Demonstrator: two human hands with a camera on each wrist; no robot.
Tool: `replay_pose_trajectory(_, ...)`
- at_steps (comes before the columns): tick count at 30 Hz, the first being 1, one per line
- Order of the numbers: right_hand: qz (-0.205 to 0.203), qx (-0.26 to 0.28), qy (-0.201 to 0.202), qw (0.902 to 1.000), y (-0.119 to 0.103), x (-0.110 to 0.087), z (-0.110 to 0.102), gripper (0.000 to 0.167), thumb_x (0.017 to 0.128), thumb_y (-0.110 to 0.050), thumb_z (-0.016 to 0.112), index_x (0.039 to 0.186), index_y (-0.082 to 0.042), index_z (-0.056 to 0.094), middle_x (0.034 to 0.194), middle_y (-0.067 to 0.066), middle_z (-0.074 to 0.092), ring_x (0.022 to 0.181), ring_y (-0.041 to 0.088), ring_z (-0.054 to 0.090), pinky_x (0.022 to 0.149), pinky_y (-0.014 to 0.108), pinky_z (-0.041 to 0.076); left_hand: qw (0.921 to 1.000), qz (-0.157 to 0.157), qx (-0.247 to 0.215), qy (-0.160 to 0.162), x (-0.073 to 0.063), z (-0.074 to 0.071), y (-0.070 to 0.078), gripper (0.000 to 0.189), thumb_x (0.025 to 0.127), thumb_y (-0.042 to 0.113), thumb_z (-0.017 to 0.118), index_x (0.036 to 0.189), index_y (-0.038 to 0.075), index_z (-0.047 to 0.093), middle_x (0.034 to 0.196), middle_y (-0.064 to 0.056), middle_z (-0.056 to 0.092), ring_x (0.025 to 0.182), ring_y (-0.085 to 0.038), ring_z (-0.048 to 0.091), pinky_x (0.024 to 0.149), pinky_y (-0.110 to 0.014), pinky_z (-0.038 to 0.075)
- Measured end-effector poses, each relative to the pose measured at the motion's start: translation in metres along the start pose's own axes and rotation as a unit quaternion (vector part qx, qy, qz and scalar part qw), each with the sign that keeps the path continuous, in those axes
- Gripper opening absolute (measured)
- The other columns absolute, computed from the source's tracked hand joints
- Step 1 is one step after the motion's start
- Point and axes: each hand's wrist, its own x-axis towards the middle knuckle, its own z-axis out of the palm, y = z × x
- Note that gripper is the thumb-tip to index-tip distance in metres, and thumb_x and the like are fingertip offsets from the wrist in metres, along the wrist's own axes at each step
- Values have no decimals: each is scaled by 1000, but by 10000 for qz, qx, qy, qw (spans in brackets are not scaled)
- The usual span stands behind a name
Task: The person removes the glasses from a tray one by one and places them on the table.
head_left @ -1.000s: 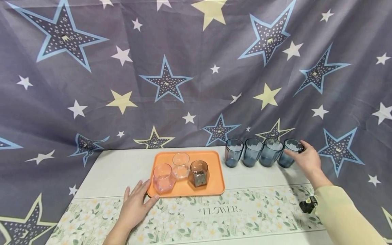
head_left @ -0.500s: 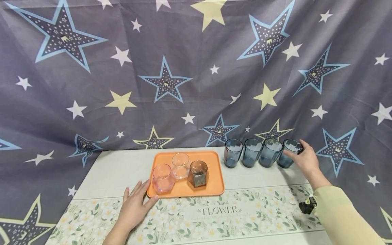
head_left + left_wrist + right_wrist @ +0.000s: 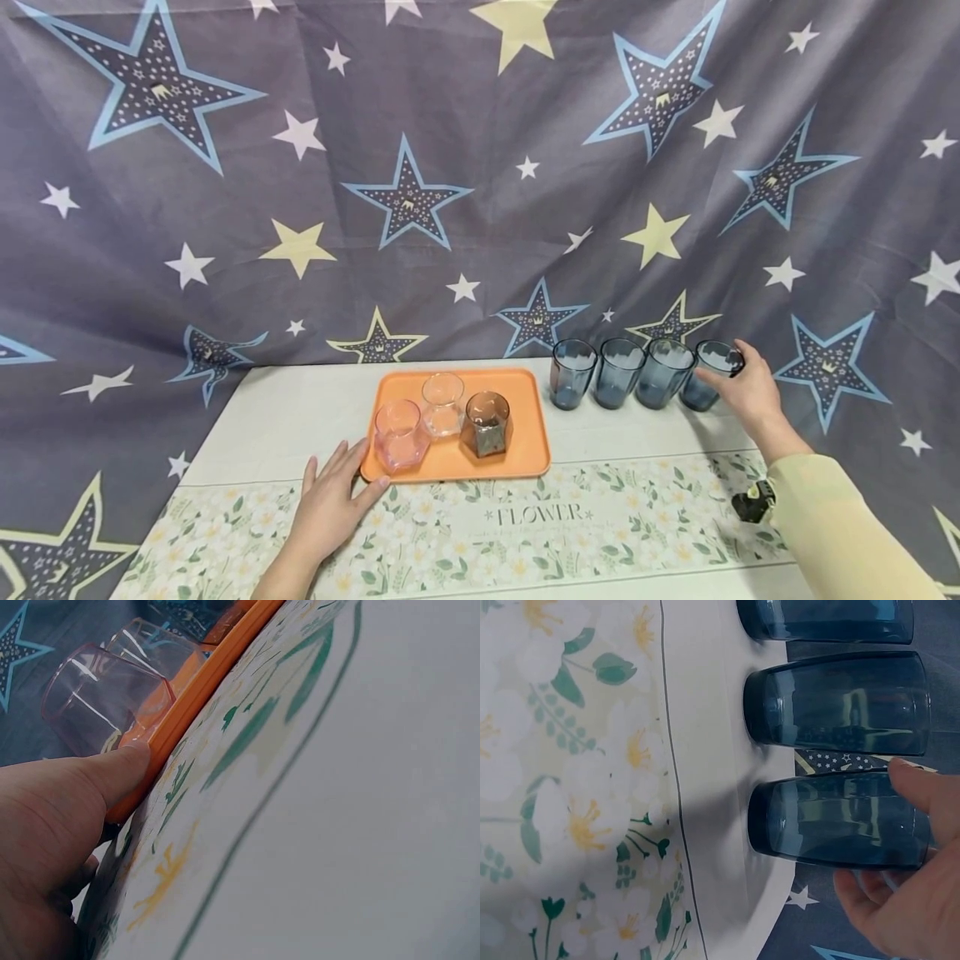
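Observation:
Four-sided small glasses aside, a row of several blue tumblers stands upright at the back right. My right hand (image 3: 750,392) grips the rightmost blue glass tumbler (image 3: 701,387) near its rim, thumb on one side and fingers on the other. In the right wrist view this tumbler (image 3: 832,821) has its base at the white tabletop. My left hand (image 3: 327,508) rests at the front left corner of an orange tray (image 3: 525,458), fingers spread and thumb against its front rim. On the tray are a pink glass (image 3: 401,446), a clear glass (image 3: 442,408) and a brown glass (image 3: 487,429).
Left of the held tumbler stand three more blue tumblers, one being the nearest tumbler (image 3: 663,379). A flowered runner (image 3: 555,542) lettered "FLOWER" covers the table's front. A star-patterned cloth (image 3: 480,167) hangs right behind the table.

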Motion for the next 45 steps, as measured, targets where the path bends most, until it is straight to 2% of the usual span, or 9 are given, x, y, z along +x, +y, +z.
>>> replay_pose_trajectory(13, -99, -116, 247, 9996, 5, 0, 3, 103, 103, -43, 80, 170, 9, 22, 165, 43, 34, 147, 64, 39, 118, 75, 35, 10000, -19, -7, -29, -1, 1, 1, 83, 104, 50, 76, 165, -1, 48, 166, -26, 49, 159, -53, 33, 128, -76, 0)
replay_pose_trajectory(21, -28, 42, 26, 10000, 3, -2, 1, 105, 103, -36, 80, 173, 6, 14, 169, 45, 24, 150, 66, 32, 119, 78, 33, 10000, -36, -10, -60, -2, 0, 1, 83, 105, 48, 76, 166, 0, 47, 167, -25, 48, 160, -51, 31, 129, -75, -1)
replay_pose_trajectory(26, -79, 68, -4, 9999, 4, -4, -1, 106, 103, -35, 81, 173, 6, 13, 168, 46, 24, 150, 66, 31, 120, 78, 31, 10000, -19, -28, -17, 0, 0, 1, 83, 104, 48, 77, 165, 0, 47, 167, -25, 48, 160, -52, 31, 129, -75, -1)
replay_pose_trajectory(37, -249, 44, 190, 9995, -11, -25, -12, 111, 102, -39, 82, 173, 7, 10, 169, 43, 23, 151, 65, 29, 121, 77, 29, 10000, 5, 39, -4, 4, 2, -2, 83, 104, 46, 77, 166, 0, 46, 167, -26, 47, 160, -52, 31, 128, -75, -2)
replay_pose_trajectory(45, -366, 18, 288, 9989, -24, -39, -18, 107, 104, -40, 80, 176, -1, 11, 175, 38, 17, 154, 65, 25, 119, 80, 29, 10000, -16, 62, -10, 3, 2, -3, 83, 104, 47, 77, 166, 0, 47, 167, -27, 47, 160, -52, 31, 128, -75, -1)
